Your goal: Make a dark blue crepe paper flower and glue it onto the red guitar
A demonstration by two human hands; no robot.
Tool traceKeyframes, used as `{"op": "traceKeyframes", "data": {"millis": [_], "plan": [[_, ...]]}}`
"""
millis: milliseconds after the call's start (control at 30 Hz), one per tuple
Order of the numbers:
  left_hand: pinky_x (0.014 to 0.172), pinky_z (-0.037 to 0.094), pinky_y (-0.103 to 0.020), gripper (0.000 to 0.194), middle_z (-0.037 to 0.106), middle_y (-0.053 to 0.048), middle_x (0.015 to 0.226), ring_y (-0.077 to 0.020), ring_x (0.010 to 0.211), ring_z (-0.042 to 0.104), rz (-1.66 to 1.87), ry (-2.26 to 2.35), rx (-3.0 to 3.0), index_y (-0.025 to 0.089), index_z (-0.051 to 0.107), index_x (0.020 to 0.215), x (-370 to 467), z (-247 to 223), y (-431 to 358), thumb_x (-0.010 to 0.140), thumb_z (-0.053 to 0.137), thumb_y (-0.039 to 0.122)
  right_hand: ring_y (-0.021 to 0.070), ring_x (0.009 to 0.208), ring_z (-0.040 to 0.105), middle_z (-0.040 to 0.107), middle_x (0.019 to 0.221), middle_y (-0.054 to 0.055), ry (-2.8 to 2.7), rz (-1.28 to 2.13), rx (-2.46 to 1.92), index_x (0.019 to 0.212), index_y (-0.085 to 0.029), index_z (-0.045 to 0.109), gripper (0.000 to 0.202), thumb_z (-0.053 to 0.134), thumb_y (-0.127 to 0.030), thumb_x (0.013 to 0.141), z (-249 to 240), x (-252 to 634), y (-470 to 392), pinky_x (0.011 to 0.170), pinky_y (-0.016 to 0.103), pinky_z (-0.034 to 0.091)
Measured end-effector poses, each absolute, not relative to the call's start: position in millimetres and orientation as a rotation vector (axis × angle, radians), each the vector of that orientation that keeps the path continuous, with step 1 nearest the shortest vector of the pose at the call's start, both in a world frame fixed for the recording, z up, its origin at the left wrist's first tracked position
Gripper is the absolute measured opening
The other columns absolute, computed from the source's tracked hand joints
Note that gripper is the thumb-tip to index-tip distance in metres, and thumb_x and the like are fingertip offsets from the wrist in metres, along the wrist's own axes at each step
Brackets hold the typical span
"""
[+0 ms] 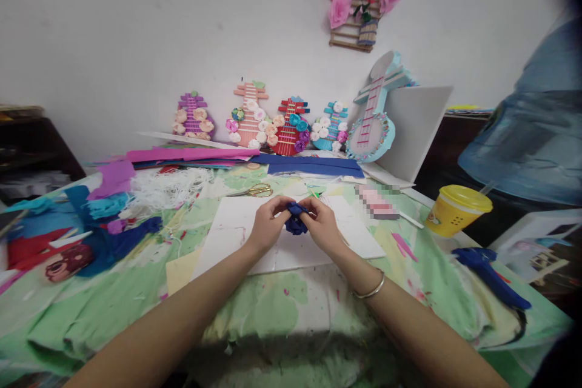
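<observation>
A dark blue paper flower [296, 223] with crumpled petals is pinched between both my hands, above a white board [231, 227]. My left hand [270, 222] grips its left side, thumb and fingers closed on the petals. From the right, my right hand [322, 224] holds the other edge in the same pinch; a silver bangle circles that wrist. Parts of the flower are covered by my fingers. Gold-handled scissors [260, 190] lie just behind the board.
White string [166, 188] and coloured paper scraps [111, 179] cover the left side. Several flower-decorated lute shapes [288, 133] lean against the wall behind blue paper [313, 165]. At right stand a yellow lidded cup [457, 212], a blue tool [493, 279] and a large water bottle [522, 109].
</observation>
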State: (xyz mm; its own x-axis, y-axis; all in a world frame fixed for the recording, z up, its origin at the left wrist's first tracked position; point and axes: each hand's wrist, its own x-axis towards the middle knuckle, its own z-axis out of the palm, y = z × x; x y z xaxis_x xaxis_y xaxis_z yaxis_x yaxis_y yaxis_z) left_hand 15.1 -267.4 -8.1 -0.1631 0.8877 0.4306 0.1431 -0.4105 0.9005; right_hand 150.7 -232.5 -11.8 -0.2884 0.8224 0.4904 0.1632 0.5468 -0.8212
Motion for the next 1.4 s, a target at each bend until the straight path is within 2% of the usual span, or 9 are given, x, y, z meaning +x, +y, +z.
{"op": "traceKeyframes", "data": {"millis": [300,467,567,967,1100,1233,1400], "plan": [[0.066,0.051,-0.027,0.021,0.067,-0.003,0.079,-0.0161,0.074,0.063,1.599,1.282,1.493,0.016,0.067,0.084,7.4,-13.8,-259.6,0.074,0.05,0.023,0.0146,0.074,0.058,0.062,0.079,0.002,-1.85,0.647,-0.855,0.081,-0.019,0.061,0.021,0.047,-0.011,0.067,-12.9,152.9,-230.7,0.068,0.027,0.048],[0.075,0.051,-0.03,0.02,0.069,-0.004,0.083,-0.018,0.08,0.064,1.589,1.249,1.525,0.016,0.068,0.084,5.9,-8.7,-261.2,0.068,0.057,0.018,0.0142,0.073,0.058,0.063,0.079,0.001,-1.839,0.658,-0.841,0.081,-0.019,0.061,0.022,0.046,-0.011,0.067,-11.5,153.5,-231.0,0.068,0.027,0.048],[0.076,0.051,-0.031,0.019,0.07,-0.004,0.082,-0.0186,0.08,0.065,1.567,1.262,1.541,0.015,0.069,0.082,6.0,-5.4,-263.1,0.065,0.058,0.016,0.014,0.074,0.058,0.063,0.079,0.001,-1.842,0.684,-0.829,0.082,-0.018,0.061,0.024,0.046,-0.01,0.066,-10.9,153.6,-231.6,0.069,0.027,0.048],[0.073,0.054,-0.03,0.019,0.068,-0.005,0.079,-0.0172,0.074,0.064,1.518,1.304,1.651,0.014,0.068,0.081,9.7,-0.2,-268.4,0.071,0.064,0.029,0.0146,0.072,0.057,0.062,0.077,0.0,-1.898,0.613,-0.841,0.081,-0.019,0.059,0.021,0.047,-0.009,0.067,-12.7,153.9,-231.4,0.069,0.028,0.047],[0.076,0.054,-0.031,0.021,0.068,-0.005,0.085,-0.0173,0.079,0.064,1.504,1.294,1.737,0.015,0.065,0.088,11.2,-1.0,-269.8,0.07,0.064,0.024,0.0147,0.072,0.058,0.063,0.077,0.0,-1.834,0.692,-0.846,0.08,-0.019,0.059,0.018,0.048,-0.011,0.068,-12.8,153.6,-230.3,0.066,0.027,0.048],[0.077,0.053,-0.032,0.033,0.067,-0.006,0.09,-0.0174,0.084,0.064,1.521,1.308,1.743,0.016,0.059,0.101,11.9,-5.0,-268.8,0.068,0.059,0.014,0.0148,0.072,0.059,0.064,0.079,0.001,-1.782,0.723,-0.839,0.082,-0.019,0.06,0.02,0.048,-0.012,0.068,-12.3,153.4,-230.0,0.067,0.028,0.048],[0.075,0.053,-0.032,0.026,0.066,-0.005,0.088,-0.0166,0.079,0.064,1.52,1.343,1.717,0.015,0.06,0.092,12.2,-9.4,-265.3,0.067,0.056,0.013,0.0145,0.073,0.059,0.063,0.079,0.001,-1.811,0.667,-0.807,0.084,-0.019,0.06,0.022,0.047,-0.011,0.068,-12.2,152.5,-232.7,0.069,0.028,0.048]]}}
